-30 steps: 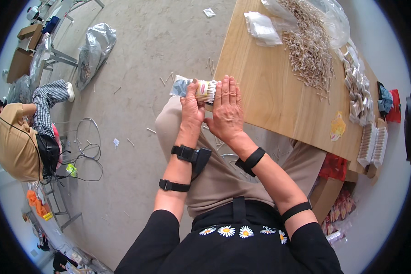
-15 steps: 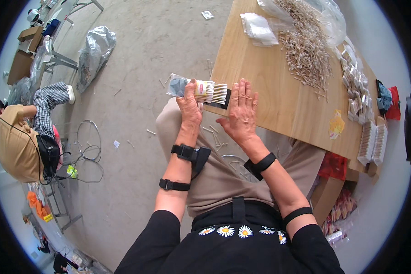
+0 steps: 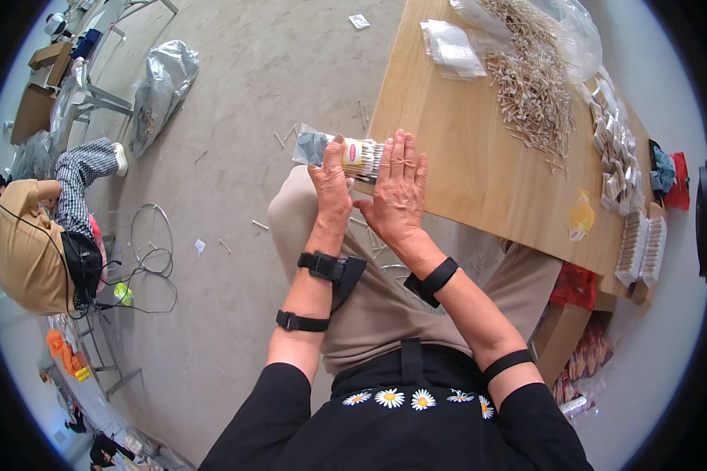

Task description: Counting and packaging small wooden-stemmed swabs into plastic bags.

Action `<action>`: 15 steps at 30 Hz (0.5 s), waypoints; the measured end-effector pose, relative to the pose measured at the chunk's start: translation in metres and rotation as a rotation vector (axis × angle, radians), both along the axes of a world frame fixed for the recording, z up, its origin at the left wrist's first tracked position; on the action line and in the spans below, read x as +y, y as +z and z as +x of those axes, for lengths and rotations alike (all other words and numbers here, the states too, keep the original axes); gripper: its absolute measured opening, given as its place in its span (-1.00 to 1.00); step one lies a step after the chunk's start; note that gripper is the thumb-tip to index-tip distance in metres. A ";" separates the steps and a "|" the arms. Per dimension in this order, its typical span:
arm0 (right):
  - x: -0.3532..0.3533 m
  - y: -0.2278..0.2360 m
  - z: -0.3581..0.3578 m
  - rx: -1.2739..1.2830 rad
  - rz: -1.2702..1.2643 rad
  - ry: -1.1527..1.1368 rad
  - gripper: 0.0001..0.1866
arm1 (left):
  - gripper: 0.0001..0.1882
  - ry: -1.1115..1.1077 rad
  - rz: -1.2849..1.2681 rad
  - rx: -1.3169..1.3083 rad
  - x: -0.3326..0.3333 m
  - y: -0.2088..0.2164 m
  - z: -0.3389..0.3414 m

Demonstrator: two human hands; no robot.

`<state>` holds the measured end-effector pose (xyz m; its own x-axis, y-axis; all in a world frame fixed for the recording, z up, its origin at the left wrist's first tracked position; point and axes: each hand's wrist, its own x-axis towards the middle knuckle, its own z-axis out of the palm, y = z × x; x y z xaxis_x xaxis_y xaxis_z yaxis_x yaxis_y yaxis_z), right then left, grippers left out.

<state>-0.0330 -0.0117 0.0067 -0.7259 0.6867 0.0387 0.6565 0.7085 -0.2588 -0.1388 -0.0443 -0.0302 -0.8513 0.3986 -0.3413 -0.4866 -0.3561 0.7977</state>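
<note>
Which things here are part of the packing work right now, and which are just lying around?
In the work:
left hand holding the clear packet of sticks
right hand flat against the packet's end
loose stick pile
empty clear bags
filled packets
wooden table

Lying about:
silver bag on the floor
cable loops
dropped sticks on the floor

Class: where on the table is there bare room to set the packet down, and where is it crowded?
Bare wood on the table lies between the right hand, the stick pile and the yellow wrapper. The far end and right edge are crowded with clear bags and filled packets.
</note>
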 end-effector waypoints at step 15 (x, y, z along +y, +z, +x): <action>0.005 0.000 0.006 0.046 -0.028 0.062 0.26 | -0.73 -0.009 0.142 -0.304 -0.012 0.011 -0.022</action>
